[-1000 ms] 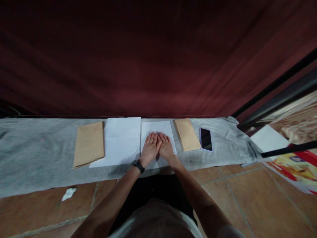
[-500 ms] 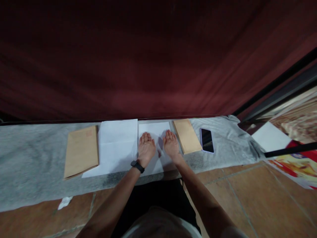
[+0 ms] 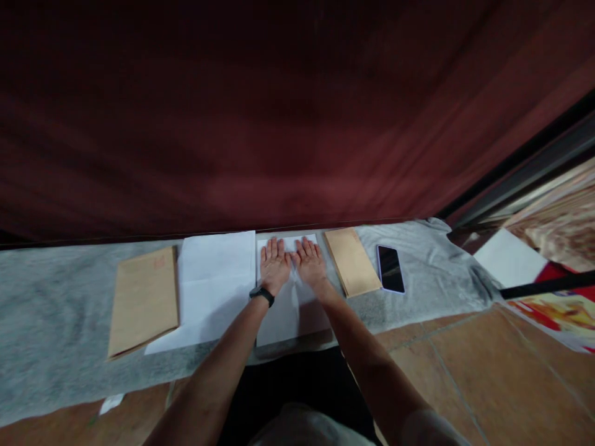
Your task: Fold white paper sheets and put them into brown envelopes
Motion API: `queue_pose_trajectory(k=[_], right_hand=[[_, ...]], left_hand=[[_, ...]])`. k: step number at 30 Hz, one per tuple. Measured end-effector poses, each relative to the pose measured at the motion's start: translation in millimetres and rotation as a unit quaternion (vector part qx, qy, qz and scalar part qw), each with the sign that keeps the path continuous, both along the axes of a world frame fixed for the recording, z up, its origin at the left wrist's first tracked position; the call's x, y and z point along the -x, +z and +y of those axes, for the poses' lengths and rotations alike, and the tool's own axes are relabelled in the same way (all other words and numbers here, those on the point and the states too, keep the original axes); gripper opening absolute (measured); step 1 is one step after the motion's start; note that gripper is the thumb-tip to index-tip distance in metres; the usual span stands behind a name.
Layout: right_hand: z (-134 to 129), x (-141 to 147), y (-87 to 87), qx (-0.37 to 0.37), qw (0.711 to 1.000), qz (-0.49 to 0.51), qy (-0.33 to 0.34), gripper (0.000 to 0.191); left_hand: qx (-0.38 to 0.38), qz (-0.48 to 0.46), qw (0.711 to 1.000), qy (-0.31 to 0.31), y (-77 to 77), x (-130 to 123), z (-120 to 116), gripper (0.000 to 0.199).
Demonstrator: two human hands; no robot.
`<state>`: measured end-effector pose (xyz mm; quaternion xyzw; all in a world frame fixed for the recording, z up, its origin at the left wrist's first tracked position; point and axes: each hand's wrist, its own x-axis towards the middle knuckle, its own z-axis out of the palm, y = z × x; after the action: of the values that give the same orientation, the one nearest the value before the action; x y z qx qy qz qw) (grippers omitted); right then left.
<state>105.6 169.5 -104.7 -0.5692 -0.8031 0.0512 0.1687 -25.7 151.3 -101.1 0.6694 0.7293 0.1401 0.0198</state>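
My left hand (image 3: 275,266), with a black watch on its wrist, lies flat on a white sheet of paper (image 3: 279,322), fingers spread. Close beside it, my right hand (image 3: 310,263) rests palm down on the same sheet, also spread, the two thumbs almost meeting. More white paper (image 3: 216,285) lies to the left. Partly over its left edge sits a large brown envelope stack (image 3: 145,297). Right of my hands is a narrower stack of brown envelopes (image 3: 353,261).
A phone (image 3: 391,269) lies on the grey cloth (image 3: 432,272) at the right. Behind rises a dark red surface (image 3: 279,155). A white scrap (image 3: 111,404) is on the tiled floor (image 3: 520,371). Colourful packaging (image 3: 562,310) lies far right.
My hands have come closer together on the sheet, and their fingers have spread. The view has shifted slightly, so the papers and envelopes appear a little lower.
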Motion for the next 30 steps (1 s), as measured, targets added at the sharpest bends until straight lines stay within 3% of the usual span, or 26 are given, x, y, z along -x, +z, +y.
queue_pose_trajectory(k=[5, 10, 14, 18, 22, 26, 30], right_hand=[[1, 3, -0.2, 0.015, 0.999, 0.002, -0.042, 0.058], [1, 3, -2.2, 0.008, 0.999, 0.016, -0.051, 0.059], [3, 2, 1.8, 0.001, 0.999, 0.013, -0.053, 0.058], [-4, 3, 11.1, 0.008, 0.999, 0.008, -0.046, 0.054], [-49, 7, 9.8, -0.01, 1.0, 0.024, -0.006, 0.052], [-113, -5, -1.4, -0.045, 0.994, 0.007, 0.103, 0.048], [-147, -37, -5.8, -0.054, 0.996, -0.002, 0.072, 0.051]], left_hand=[[-0.001, -0.011, 0.999, 0.051, 0.4, 4, 1, 0.062], [-0.004, -0.015, 0.999, 0.028, 9.7, 8, -8, 0.059], [-0.021, 0.002, 0.998, -0.058, 14.5, -3, -57, 0.055], [-0.031, 0.023, 0.994, -0.107, 7.2, -15, -120, 0.055], [-0.036, 0.038, 0.992, -0.111, -0.1, -13, -148, 0.056], [-0.038, 0.039, 0.991, -0.126, -3.3, -4, -154, 0.055], [-0.056, 0.04, 0.989, -0.129, -8.2, 0, -171, 0.058]])
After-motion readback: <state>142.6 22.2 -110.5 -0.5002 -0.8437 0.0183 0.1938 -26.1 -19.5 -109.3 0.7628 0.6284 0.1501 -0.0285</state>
